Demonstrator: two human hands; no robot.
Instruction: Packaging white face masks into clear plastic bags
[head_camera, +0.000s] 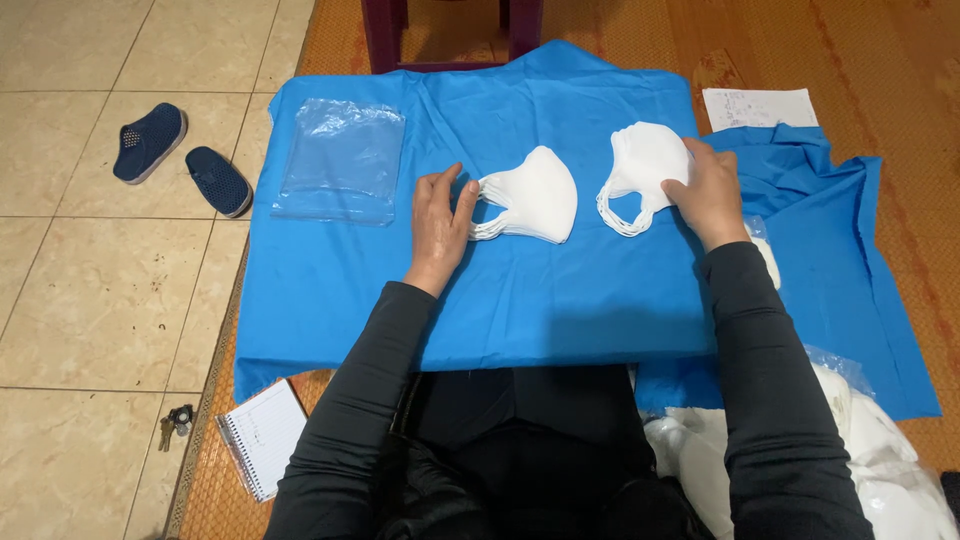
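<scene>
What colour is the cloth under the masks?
Bright blue cloth, plain; clearest in the head view.

A blue cloth (520, 300) is covering the counter, and lying on it are two stacks of white masks (535, 195) (640, 160) and a pile of clear plastic bags (340, 160).

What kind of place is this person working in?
Probably a home, with the work done low by the floor. A pair of dark shoes lies on the tiled floor, a woven mat lies under the blue cloth, and keys sit beside a notebook.
</scene>
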